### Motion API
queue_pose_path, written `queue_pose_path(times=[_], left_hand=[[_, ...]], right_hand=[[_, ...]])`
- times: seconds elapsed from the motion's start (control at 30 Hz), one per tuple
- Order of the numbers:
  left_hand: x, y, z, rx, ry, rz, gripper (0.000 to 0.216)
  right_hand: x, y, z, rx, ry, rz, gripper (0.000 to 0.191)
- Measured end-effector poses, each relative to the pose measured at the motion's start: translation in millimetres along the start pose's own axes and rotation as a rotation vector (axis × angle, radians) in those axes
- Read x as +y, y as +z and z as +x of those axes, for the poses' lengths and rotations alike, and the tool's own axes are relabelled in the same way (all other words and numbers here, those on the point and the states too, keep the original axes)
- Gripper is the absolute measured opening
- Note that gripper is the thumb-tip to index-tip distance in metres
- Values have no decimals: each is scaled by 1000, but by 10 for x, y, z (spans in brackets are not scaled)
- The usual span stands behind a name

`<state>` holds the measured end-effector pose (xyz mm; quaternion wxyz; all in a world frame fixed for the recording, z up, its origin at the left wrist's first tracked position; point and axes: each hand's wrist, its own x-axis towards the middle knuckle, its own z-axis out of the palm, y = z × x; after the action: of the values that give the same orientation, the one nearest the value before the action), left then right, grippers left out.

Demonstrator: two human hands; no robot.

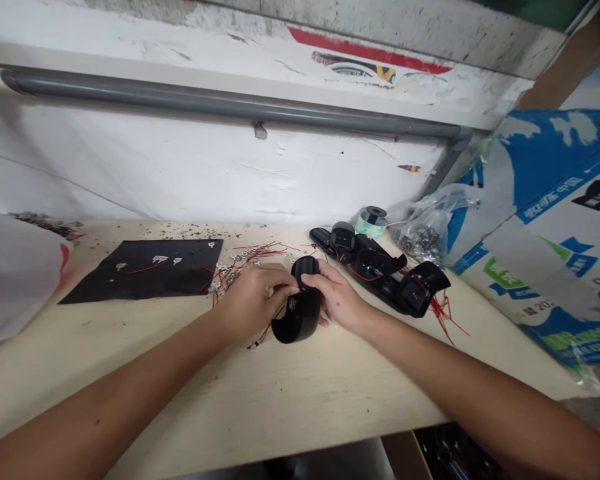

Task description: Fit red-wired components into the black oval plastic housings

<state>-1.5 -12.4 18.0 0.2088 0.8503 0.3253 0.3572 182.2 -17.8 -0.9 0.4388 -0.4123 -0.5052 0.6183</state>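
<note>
From the head view, the left hand (253, 301) and right hand (338, 299) are close together, clamped on a curved black plastic housing (300, 320) at the front of the worktop (290, 400). Thin wire leads (263, 335) trail from it toward 7 o'clock. Red-wired metal terminals (230, 270) lie at 11 o'clock, and more black housings (385, 273) at 2 o'clock.

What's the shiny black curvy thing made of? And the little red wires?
The black curved housing looks like moulded plastic: smooth and glossy. The thin red wires seem plastic-coated, with bright colour. The small silvery tabs at their ends look like metal, from their shine, though they are tiny.
</note>
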Motion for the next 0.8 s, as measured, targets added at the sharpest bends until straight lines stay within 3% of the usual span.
queue_pose_path(times=[0.33, 0.43, 0.53, 0.67, 0.73, 0.8], left_hand=[[-37, 58, 18, 36, -80, -83, 15], [-60, 81, 16, 38, -167, -135, 11], [-91, 96, 14, 60, -283, -324, 12], [-115, 62, 34, 131, -329, -578, 41], [-113, 31, 53, 192, -389, -724, 38], [-106, 7, 69, 176, -488, -907, 31]], right_hand=[[32, -27, 19, -3, -6, 92, 33], [32, -35, 28, 0, -10, 101, 32], [17, -36, 26, -8, -6, 104, 31], [-12, -51, 17, -28, -8, 136, 31], [-18, -68, 20, -58, -21, 178, 29], [-17, -85, 28, -102, -55, 220, 29]])
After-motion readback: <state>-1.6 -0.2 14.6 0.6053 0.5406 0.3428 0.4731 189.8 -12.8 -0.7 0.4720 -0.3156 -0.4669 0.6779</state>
